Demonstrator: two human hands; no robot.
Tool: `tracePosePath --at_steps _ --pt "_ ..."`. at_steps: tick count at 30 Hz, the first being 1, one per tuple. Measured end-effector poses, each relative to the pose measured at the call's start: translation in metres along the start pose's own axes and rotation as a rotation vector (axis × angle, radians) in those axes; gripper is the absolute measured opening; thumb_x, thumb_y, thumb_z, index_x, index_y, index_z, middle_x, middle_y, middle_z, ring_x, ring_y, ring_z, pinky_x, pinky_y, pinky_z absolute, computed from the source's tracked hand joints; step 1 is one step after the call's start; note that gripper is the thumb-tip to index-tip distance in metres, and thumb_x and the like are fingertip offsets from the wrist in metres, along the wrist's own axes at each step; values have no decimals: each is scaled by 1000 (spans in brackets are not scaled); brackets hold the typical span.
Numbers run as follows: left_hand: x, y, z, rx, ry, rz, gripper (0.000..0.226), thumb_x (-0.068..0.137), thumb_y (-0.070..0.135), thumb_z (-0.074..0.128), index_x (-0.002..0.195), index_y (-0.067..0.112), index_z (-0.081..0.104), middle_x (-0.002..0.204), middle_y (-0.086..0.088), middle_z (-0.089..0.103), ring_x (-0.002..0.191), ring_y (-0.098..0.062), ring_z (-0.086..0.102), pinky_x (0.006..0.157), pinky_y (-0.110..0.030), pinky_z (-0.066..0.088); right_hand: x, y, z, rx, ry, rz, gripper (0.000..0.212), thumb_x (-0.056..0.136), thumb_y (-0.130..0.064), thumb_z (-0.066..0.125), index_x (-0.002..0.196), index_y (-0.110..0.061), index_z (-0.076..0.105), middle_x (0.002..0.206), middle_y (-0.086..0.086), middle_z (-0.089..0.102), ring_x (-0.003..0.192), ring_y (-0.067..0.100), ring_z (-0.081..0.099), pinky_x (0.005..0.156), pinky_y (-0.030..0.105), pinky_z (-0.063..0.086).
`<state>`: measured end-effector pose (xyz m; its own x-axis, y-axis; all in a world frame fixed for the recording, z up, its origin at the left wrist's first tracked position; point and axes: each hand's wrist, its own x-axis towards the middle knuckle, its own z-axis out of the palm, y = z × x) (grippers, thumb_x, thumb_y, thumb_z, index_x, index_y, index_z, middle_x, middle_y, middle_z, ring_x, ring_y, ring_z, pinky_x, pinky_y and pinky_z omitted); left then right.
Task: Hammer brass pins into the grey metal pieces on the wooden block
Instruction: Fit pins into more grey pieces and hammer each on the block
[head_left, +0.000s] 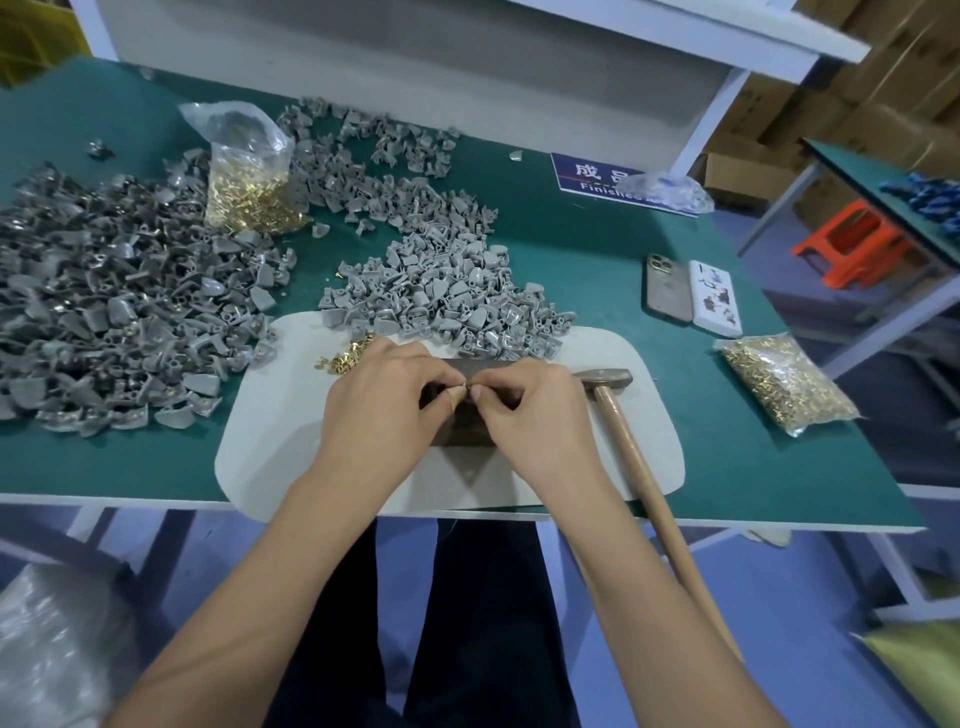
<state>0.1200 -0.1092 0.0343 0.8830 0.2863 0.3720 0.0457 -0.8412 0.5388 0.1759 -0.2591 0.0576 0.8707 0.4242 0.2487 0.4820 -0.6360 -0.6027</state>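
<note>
Here the long wooden-handled hammer (631, 452) lies free, its handle running near to far just right of the right hand (524, 415), the nearer one to it. Both that and the left hand (382, 410) pinch a small brass pin (464, 387), fingertips meeting over the dark wooden block (460, 415). Farther off lies the loose heap of grey metal pieces (447, 291).

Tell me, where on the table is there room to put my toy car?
Bare green shows between the white mat and the right pin bag, and along the front left edge, below the big grey pile. The back middle is crowded with grey pieces. The hammer lies on the mat's right side.
</note>
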Motion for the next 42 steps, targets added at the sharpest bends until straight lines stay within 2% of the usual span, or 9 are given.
tracePosePath --at_steps 5,13,17,21,26,29,32,37,42 --pt "0 1 -1 4 -1 -4 3 87 43 73 88 40 73 83 18 62 91 -11 46 60 -29 36 -3 8 4 103 52 -5 12 86 -8 75 86 -18 82 76 -5 67 73 8 55 70 25 45" --pt "1 3 -5 38 -39 -2 9 88 47 71 91 39 72 90 19 62 97 -9 48 66 -29 36 -18 20 -16 247 77 109 29 91 -5 69 117 -17 76 97 -3 73 85 9 65 82 20 52" --pt "2 1 -6 18 -63 -2 8 89 47 71 90 39 72 90 18 61 96 -10 48 65 -30 37 -35 52 -37 -293 279 330 30 95 -31 66 124 -21 66 115 9 61 109 30 51 92 41 43" --pt "2 0 -6 9 -66 1 7 89 46 71 90 39 72 89 18 60 95 -10 46 65 -31 40 -42 79 -43 -473 18 584 37 101 -40 58 124 -11 54 122 17 55 112 40 51 77 45 38" --pt "3 -1 -6 10 -66 12 8 88 47 69 89 40 72 87 17 60 94 -9 45 64 -31 38 -35 95 -66 -398 -2 442 24 106 -36 43 103 -18 57 97 4 60 83 30 57 64 40 42" --pt "4 -1 -7 25 -71 22 10 88 49 69 91 40 73 87 17 61 93 -10 45 62 -31 36 -35 79 -75 17 41 359 26 107 -37 41 96 -24 62 72 -12 57 55 9 49 54 30 35" --pt "7 -1 -8 30 -72 22 11 87 51 70 90 41 75 86 17 62 92 -11 46 61 -30 31 -40 50 -73 317 -67 278 27 100 -53 47 109 -34 64 65 -10 50 50 10 36 47 23 33" --pt "8 -1 -8 45 -62 41 12 85 52 71 90 42 76 84 18 62 90 -11 45 56 -23 26 -42 27 -64 149 -167 125 15 107 -40 47 110 -39 62 60 -11 46 51 9 36 47 17 30" --pt "8 -2 -8 54 -62 38 10 84 49 74 90 41 76 82 20 61 89 -13 48 57 -27 27 -38 15 -59 27 -153 57 22 105 -44 45 113 -37 64 65 1 52 59 19 46 57 34 41"
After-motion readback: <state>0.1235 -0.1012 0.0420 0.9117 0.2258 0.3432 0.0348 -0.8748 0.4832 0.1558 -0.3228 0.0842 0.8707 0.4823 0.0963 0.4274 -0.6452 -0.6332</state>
